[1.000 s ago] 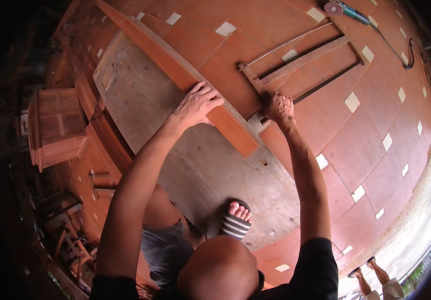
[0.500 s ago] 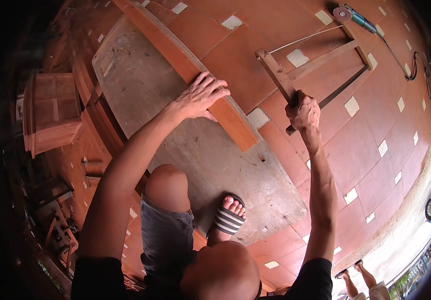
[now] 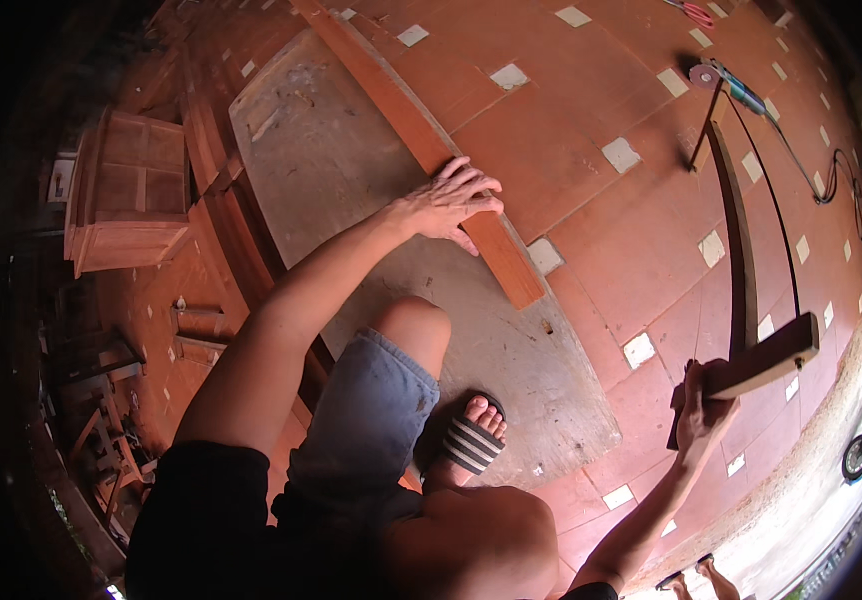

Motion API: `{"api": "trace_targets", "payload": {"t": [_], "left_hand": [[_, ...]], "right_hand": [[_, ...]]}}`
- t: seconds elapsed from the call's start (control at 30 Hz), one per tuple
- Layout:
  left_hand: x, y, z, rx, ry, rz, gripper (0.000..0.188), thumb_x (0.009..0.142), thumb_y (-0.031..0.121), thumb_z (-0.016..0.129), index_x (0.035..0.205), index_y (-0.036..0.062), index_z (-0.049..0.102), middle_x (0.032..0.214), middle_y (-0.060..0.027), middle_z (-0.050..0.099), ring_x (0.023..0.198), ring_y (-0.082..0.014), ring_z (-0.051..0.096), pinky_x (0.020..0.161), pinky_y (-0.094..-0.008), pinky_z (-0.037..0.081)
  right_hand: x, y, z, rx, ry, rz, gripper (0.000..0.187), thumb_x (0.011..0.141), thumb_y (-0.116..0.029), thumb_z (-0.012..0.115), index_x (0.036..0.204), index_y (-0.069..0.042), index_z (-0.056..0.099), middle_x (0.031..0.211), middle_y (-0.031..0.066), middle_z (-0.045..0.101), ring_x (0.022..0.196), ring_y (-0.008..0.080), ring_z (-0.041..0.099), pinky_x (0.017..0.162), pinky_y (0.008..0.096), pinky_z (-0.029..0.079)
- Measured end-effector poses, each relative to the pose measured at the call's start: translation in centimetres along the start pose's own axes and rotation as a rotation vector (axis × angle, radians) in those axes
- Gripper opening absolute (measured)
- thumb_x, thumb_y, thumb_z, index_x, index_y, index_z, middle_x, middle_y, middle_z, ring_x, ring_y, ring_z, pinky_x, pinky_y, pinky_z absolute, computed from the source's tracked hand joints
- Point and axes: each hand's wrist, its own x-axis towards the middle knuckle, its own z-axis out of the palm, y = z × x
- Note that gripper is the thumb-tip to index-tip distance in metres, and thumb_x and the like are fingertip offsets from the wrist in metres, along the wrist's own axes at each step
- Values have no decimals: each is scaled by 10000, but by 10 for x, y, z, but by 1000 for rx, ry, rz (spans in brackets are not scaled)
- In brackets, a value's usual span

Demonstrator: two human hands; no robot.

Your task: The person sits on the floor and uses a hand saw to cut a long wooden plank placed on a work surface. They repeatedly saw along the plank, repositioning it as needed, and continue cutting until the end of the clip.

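Observation:
My left hand (image 3: 454, 205) lies across a long reddish-brown wooden plank (image 3: 511, 262), fingers over its far edge and thumb on the near side, gripping it. The plank rests on a wide grey board (image 3: 561, 390) on the floor, its near end over the board's right part. Off to the right, my right hand (image 3: 703, 410) is closed around the end piece of a wooden frame saw (image 3: 739, 250). The saw is held up, apart from the plank, its frame stretching away toward the back right.
My sandalled foot (image 3: 475, 442) stands on the board. An angle grinder (image 3: 744, 97) with a cord lies at the back right. A wooden cabinet (image 3: 141, 190) and long timbers (image 3: 236, 235) are on the left. Another person's feet (image 3: 706, 575) show at lower right, near a motorbike wheel (image 3: 859, 457).
My right hand has swung the frame saw to the right and toward me, turning it. The left hand keeps its hold on the plank; the whole view has shifted slightly.

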Motion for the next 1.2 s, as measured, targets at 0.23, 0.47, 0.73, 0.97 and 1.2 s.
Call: {"api": "trace_targets", "payload": {"t": [0.23, 0.47, 0.73, 0.97, 1.2], "left_hand": [[24, 4, 11, -103, 74, 48, 758, 640, 595, 865, 1272, 283, 585, 1405, -75, 493, 1359, -323, 455, 1269, -627, 159], [4, 3, 28, -90, 94, 2, 777, 631, 616, 856, 1281, 298, 573, 1406, -64, 499, 1374, -307, 448, 1275, -619, 144], [15, 3, 13, -105, 100, 18, 731, 642, 534, 885, 1257, 267, 593, 1397, -45, 503, 1383, -282, 453, 1269, -608, 190], [13, 11, 16, -86, 17, -74, 726, 691, 444, 905, 1291, 246, 545, 1438, -17, 453, 1443, -280, 375, 1277, -656, 84], [5, 7, 22, -31, 103, 37, 755, 735, 539, 859, 1349, 279, 505, 1406, -15, 454, 1433, -307, 347, 1238, -713, 66]], "right_hand": [[-18, 113, -31, -38, 654, 124, 525, 914, -454, 803, 755, -25, 545, 721, 46, 568, 633, 152, 514, 627, 320, 456], [-13, 68, -5, 143, 561, 327, 477, 949, -423, 767, 738, -60, 542, 699, 42, 557, 637, 148, 533, 652, 309, 475], [4, 78, 10, 402, 418, 191, 356, 979, -279, 741, 762, -110, 516, 694, 17, 523, 683, 154, 527, 722, 331, 450], [-46, 24, 62, 574, 399, 110, 316, 995, -72, 663, 726, -77, 498, 629, 38, 516, 599, 154, 524, 653, 333, 468], [-128, -21, 104, 801, 263, 134, 289, 1019, -131, 660, 798, -65, 486, 670, 51, 502, 641, 178, 501, 691, 337, 471]]}}
